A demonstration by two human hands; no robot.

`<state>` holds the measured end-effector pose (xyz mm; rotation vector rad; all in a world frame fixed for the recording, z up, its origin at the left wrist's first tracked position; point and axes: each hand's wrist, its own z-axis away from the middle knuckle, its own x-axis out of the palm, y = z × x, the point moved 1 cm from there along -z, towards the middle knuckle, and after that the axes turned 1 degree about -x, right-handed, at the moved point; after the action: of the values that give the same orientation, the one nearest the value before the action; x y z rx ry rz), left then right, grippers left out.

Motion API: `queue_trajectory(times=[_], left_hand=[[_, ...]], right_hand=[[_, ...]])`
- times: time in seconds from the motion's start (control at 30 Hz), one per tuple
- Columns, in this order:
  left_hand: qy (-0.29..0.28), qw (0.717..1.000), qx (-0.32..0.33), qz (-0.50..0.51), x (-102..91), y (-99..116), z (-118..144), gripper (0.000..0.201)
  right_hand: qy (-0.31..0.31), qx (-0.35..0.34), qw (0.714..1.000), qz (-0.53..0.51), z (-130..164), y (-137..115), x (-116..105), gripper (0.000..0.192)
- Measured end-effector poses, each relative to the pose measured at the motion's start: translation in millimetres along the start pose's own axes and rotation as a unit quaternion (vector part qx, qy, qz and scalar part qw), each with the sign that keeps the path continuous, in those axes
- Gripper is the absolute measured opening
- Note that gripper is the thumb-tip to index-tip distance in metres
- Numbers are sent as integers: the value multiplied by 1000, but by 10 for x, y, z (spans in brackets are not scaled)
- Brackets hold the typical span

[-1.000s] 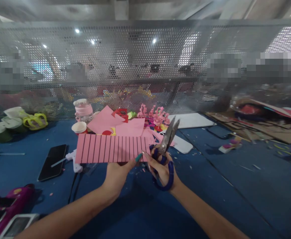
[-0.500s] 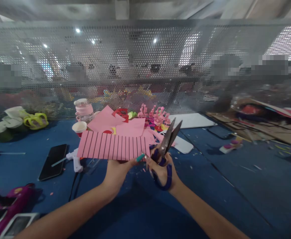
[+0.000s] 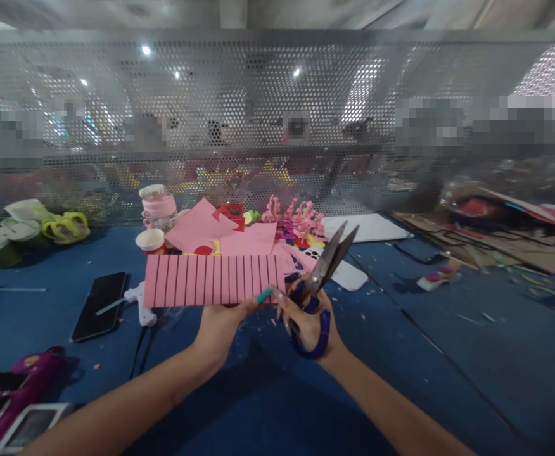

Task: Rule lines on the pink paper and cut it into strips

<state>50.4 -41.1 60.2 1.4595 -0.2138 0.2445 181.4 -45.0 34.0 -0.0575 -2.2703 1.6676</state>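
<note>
My left hand is closed on the lower edge of a pink paper strip marked with several dark lines, its thumb with a teal nail lying on the front. In my right hand is a pair of scissors with dark blue handles, the blades pointing up and right and slightly parted. The right thumb and fingertips also touch the strip's lower right corner. Behind the strip lie pink paper sheets and pink paper flowers.
On the blue table a black phone and a white glue gun lie left. A paper cup and a pink-banded bottle stand behind. Cardboard lies right. A perforated metal screen closes the back.
The paper strip has levelled slightly and shifted a little left in view. Both hands keep their holds, and the scissors tilt slightly more to the right.
</note>
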Motion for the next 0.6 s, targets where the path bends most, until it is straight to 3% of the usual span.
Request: queue_trajectory(times=[0.2,0.37,0.6], left_hand=[[13,999,-21,24,11,16,11,43],[10,998,-58,33,-8,43,-32,37],[-12,999,-20,-26,2,97,-27,29]], right_hand=[[-13,13,1000,-2,-6,-80,-6,42],[-16,-2,1000,5,-44,-146,-23,43],[18,-4,999,-32,-69,-55,-25,41]])
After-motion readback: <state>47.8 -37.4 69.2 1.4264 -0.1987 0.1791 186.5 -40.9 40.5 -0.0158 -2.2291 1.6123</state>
